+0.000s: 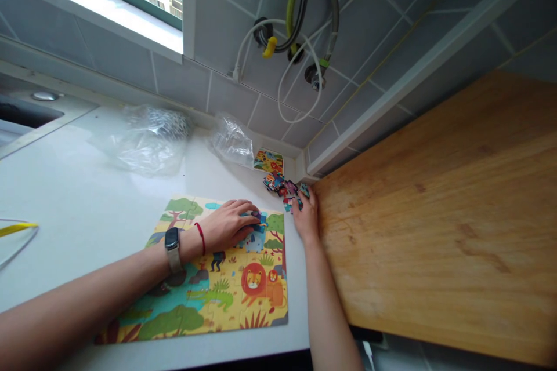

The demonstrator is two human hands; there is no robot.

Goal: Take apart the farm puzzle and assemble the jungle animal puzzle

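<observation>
A jigsaw puzzle (217,295) with a lion, a crocodile and trees lies flat and joined on the white counter. Over its upper part, my left hand (230,221) has its fingers bent round dark blue puzzle pieces (263,221) that rest on the picture. The palm hides part of the elephant area. To the right, my right hand (307,217) reaches into a heap of loose colourful puzzle pieces (275,181) by the wooden board. Its thumb and fingers close on a few pieces at the heap's right end, partly hidden by the fingers.
A small picture card (268,160) lies behind the heap. Crumpled clear plastic bags (232,140) sit near the tiled wall. A raised wooden board (435,214) borders the right side. Hoses and a white cable (281,98) hang above; a sink (26,110) is at far left.
</observation>
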